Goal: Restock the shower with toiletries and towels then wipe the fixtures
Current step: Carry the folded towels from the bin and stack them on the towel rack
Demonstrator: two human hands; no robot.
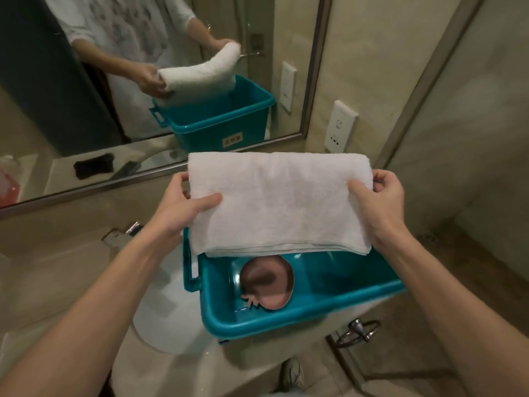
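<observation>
1. Folded white towel (280, 202) was held level in the air, flat and several layers thick. Its folded layers showed along the near edge.
2. Left hand (177, 204) gripped the towel's left edge. The thumb lay on top and the fingers were curled round the edge, mostly hidden.
3. Right hand (383, 199) gripped the right edge the same way: thumb pressed on the top face, fingers wrapped round the side.
4. The towel hung directly above the far half of a teal plastic bin (286, 319) and hid that part of it. I could not tell whether its underside touched the rim.
5. The bin sat on a pale stone counter (71, 253), with a loop handle (190, 270) on its left end. One round, blurred patch showed on its floor, and I could not identify it.
6. A framed mirror (86, 110) stood behind the counter. It reflected both hands, the towel and the bin's far side, which bore a small white label (232, 138).
7. A white wall socket (340, 126) was mounted just right of the mirror frame.
8. A chrome towel ring (357, 330) was fixed below the counter edge on the right.
9. One shoe (292, 373) was visible on the tiled floor beneath.
</observation>
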